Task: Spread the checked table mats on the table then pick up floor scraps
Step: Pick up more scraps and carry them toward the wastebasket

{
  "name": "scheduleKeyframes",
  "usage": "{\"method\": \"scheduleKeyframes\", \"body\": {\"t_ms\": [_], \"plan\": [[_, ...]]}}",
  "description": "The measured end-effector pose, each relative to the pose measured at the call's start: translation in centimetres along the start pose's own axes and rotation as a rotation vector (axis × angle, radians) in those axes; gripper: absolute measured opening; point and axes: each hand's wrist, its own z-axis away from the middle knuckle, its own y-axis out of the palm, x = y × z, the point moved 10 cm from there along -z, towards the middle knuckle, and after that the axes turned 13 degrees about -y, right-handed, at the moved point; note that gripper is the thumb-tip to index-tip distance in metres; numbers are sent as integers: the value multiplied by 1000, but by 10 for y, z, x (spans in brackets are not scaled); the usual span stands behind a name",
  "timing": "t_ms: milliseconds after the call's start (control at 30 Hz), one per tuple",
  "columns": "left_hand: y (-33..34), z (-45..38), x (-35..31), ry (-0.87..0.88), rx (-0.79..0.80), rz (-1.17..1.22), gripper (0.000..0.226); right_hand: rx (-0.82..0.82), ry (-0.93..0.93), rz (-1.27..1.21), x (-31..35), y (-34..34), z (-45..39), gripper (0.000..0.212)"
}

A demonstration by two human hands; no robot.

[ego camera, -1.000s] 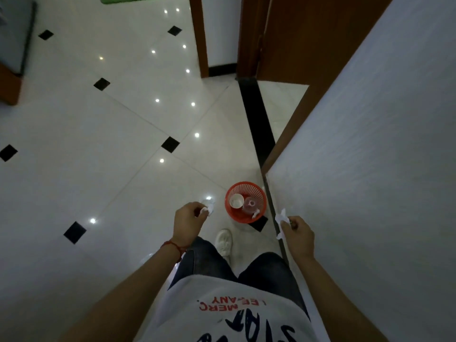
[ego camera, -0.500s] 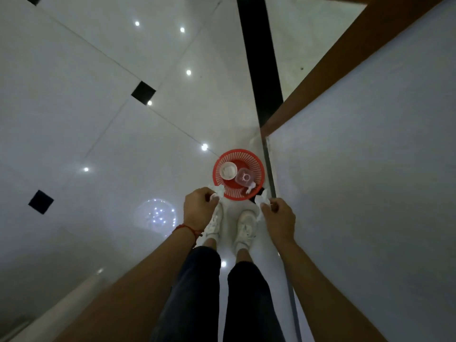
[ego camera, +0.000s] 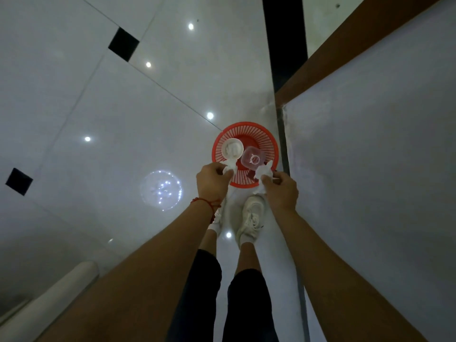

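Note:
A round red plastic basket (ego camera: 265, 141) stands on the white tiled floor just ahead of my feet, against the wall. Inside it lie a white cup (ego camera: 232, 148) and a clear plastic container (ego camera: 253, 157). My left hand (ego camera: 212, 180) is shut on a crumpled white paper scrap (ego camera: 230, 166) held over the basket's near left rim. My right hand (ego camera: 281, 188) is shut on a second white paper scrap (ego camera: 263, 172) over the near right rim. No table mats are in view.
A white wall (ego camera: 370, 181) runs close along my right, with a brown wooden door frame (ego camera: 345, 45) beyond it. A black floor strip (ego camera: 282, 40) leads ahead. My white shoes (ego camera: 251, 215) stand right behind the basket. A pale rounded edge (ego camera: 49, 299) sits bottom left.
I have walked up to the basket and bent over it. Both hands, each still holding a paper scrap, have moved forward from beside my legs to above the basket's near rim.

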Motion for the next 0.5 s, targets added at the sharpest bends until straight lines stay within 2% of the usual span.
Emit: {"method": "scheduleKeyframes", "body": {"t_ms": [100,233,500], "plan": [[7,-8,-1,-60,48,104,27,31,51,-53,-4,12,-8,35],[10,-10,-1,-89,73,55,41,65,147,-33,-14,15,-6,47],[0,8,3,-41,107,-146,41,89,172,-102,-11,-4,16,24]]}}
